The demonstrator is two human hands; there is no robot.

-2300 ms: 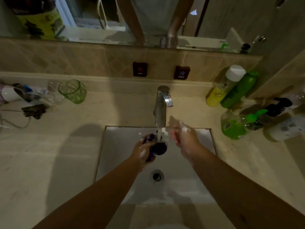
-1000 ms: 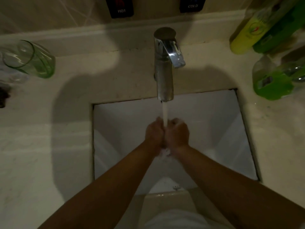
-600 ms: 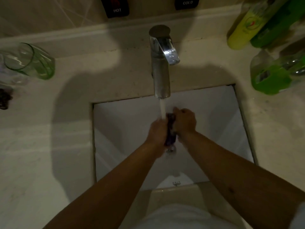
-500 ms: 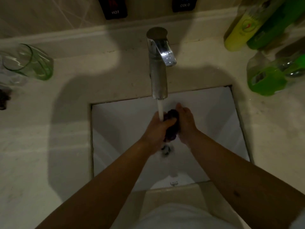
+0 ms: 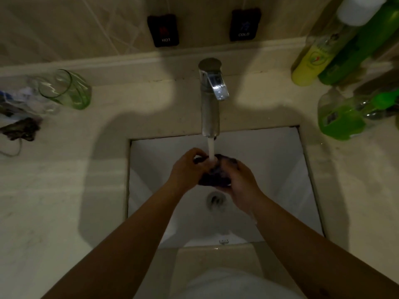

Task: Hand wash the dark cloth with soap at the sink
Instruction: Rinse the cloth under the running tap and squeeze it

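The fingers of the left hand curl round the left side of the dark cloth, and the fingers of the right hand close over its right side, so the bunched cloth sits clamped between both sets of fingers, over the middle of the sink. The water stream falls just past the left fingertips onto the top of the cloth, coming from the faucet beyond them; the drain lies below the knuckles, nearer the person. No foam shows on the hands or cloth now, so the work reads as rinsing, with soaping apparently done; what seems left is to finish flushing the cloth, wring it and shut off the water. Compared with the earliest frame, the white suds that covered both hands and the cloth are gone, and the right hand, then held apart with fingers spread, now grips the cloth. Against the frame half a second back, the cloth is more exposed between the hands and spread wider, no longer a narrow roll. Farther from the fingers, a green glass stands to the left and the green bottles to the right on the counter.
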